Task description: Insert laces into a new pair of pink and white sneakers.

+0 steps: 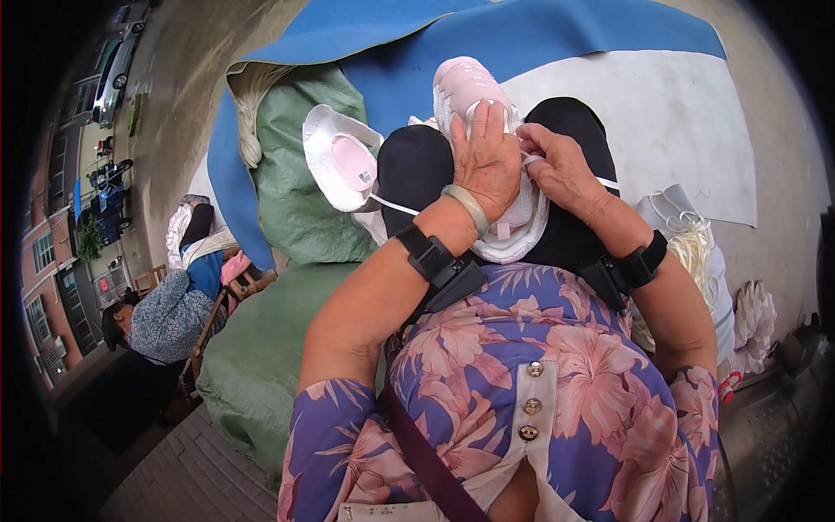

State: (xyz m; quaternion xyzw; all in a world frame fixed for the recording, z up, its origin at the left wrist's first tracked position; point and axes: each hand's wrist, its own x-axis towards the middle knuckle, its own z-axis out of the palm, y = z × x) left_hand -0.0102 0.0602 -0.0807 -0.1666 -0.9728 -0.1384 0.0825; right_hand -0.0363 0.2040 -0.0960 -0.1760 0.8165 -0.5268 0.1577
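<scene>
A pink and white shoe (465,80) lies lengthwise between my black-clad knees, its toe end pointing away from me. My left hand (487,165) rests flat on top of it, fingers stretched out and pressing its upper. Beside it, my right hand (565,170) pinches at the shoe's right side with thumb and fingers closed. A bit of white cord shows by those fingertips, but what they grip is mostly hidden. A white shoe piece with a pink inner patch (352,163) sits left of my left knee. A thin white band (396,204) runs across my thighs.
Green sacking (300,165) bulges at my left, with a hank of cream cord (250,113) above it. Blue and white sheeting (644,113) spreads ahead. White cords (691,248) and bundled shoe pieces (752,322) lie at right. Another person (165,317) sits at far left.
</scene>
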